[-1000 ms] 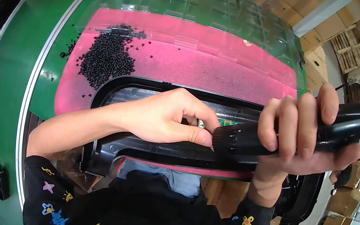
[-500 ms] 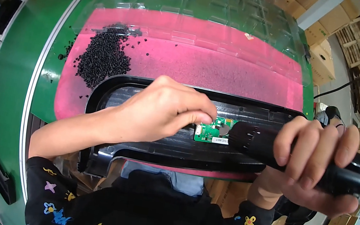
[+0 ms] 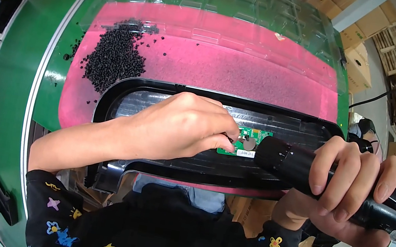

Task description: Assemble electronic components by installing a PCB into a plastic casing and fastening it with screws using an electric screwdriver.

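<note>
A green circuit board with a round grey part and a white label lies inside a long black plastic housing. Over the board's left end, the thumb and forefinger of my left hand pinch a small black screw, only partly visible. My right hand wraps around a black cylindrical electric screwdriver, held tilted with its front end above the right part of the board. The driver's tip itself is hard to make out.
On the pink mat a heap of small black screws sits at the left, beyond the housing. A clear plastic tray lies across the far side of the green table. Cardboard boxes stand at the far right.
My right hand and the screwdriver have shifted slightly right and down, uncovering more of the board's round part. My left fingers have lowered at the board's left end, and a dark bit now shows between them.
</note>
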`<action>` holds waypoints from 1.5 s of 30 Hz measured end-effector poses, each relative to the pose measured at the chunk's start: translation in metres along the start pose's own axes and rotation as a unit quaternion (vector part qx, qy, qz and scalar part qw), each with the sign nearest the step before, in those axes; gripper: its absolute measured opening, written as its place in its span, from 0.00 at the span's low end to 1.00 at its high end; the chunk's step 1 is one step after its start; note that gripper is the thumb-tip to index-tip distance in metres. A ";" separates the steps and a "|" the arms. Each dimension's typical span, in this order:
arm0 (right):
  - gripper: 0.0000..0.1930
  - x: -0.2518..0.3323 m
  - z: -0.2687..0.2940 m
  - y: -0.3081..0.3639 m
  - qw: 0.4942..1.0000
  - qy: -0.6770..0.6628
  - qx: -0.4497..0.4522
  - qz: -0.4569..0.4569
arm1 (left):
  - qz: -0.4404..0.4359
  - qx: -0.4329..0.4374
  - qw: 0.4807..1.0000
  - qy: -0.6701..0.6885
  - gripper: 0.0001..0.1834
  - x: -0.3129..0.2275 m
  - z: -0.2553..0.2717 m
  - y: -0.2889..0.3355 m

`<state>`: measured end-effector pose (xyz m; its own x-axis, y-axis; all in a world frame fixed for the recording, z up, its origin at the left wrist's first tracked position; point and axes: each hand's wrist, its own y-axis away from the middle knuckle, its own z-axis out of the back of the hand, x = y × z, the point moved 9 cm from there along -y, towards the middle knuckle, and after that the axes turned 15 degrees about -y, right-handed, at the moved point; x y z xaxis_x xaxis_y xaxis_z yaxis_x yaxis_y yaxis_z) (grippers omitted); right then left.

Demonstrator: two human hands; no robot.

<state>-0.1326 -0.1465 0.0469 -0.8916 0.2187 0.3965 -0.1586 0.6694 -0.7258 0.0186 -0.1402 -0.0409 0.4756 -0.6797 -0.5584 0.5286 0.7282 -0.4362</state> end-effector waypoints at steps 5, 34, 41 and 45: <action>0.24 -0.005 -0.002 0.003 1.000 0.001 0.010 -0.008 | -0.029 -0.018 0.999 -0.025 0.12 -0.005 0.002 0.001; 0.32 -0.002 0.066 0.011 0.973 0.187 -0.098 -0.097 | -0.076 0.065 0.990 -0.095 0.10 -0.004 -0.018 0.004; 0.32 -0.007 0.071 0.012 0.966 0.197 -0.108 -0.128 | -0.039 0.148 0.979 -0.136 0.08 -0.001 -0.029 0.004; 0.31 -0.013 0.076 0.009 0.964 0.198 -0.115 -0.137 | 0.026 0.125 0.989 -0.073 0.08 0.008 -0.028 0.006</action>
<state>-0.1545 -0.1971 -0.0080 -0.5901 0.2345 0.7725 -0.2257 0.8708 -0.4367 0.0060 -0.1393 -0.0677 0.5931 -0.6611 -0.4595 0.6495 0.7302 -0.2121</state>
